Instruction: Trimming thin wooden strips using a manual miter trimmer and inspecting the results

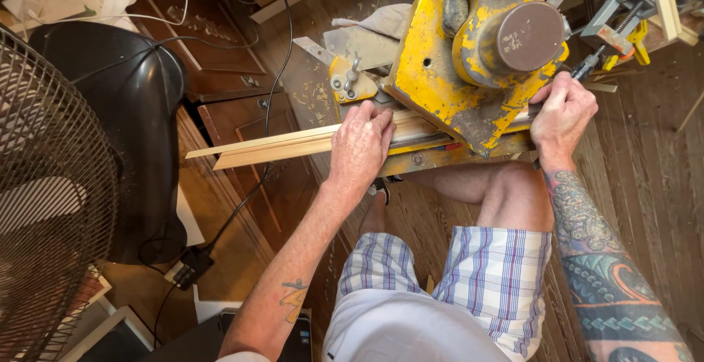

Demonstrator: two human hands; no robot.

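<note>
The left hand [361, 149] lay flat, palm down, on a long strip of pale wood moulding [282, 145], its fingers spread across the strip just where it ran in under the head of a worn yellow mitre saw [469, 61]. That grip was no clasp but a press: the open hand pinned the strip against the saw's base and fence, probably so it would not shift under the blade. The strip's free end stuck out well to the left, over the dark wooden floor [645, 164], unsupported.

The right hand [563, 112] was closed in a narrow grip around the saw's handle at the right side of the yellow housing, fingers curled, thumb side up; the handle itself was mostly hidden by the hand. From that spot it could presumably steer the head while staying clear of the blade.

The saw stood low, far from the person's knees, with no bench showing under it; wood chips lay scattered around it. The person wore plaid shorts [469, 274] and leaned over the machine. To the left stood a black bin [132, 112] and, nearer, the wire grille of a fan [51, 200]. A black cable [275, 61] ran across the floor past the saw. At the far right a clamp [623, 10] held light wooden pieces, well apart from both hands.
</note>
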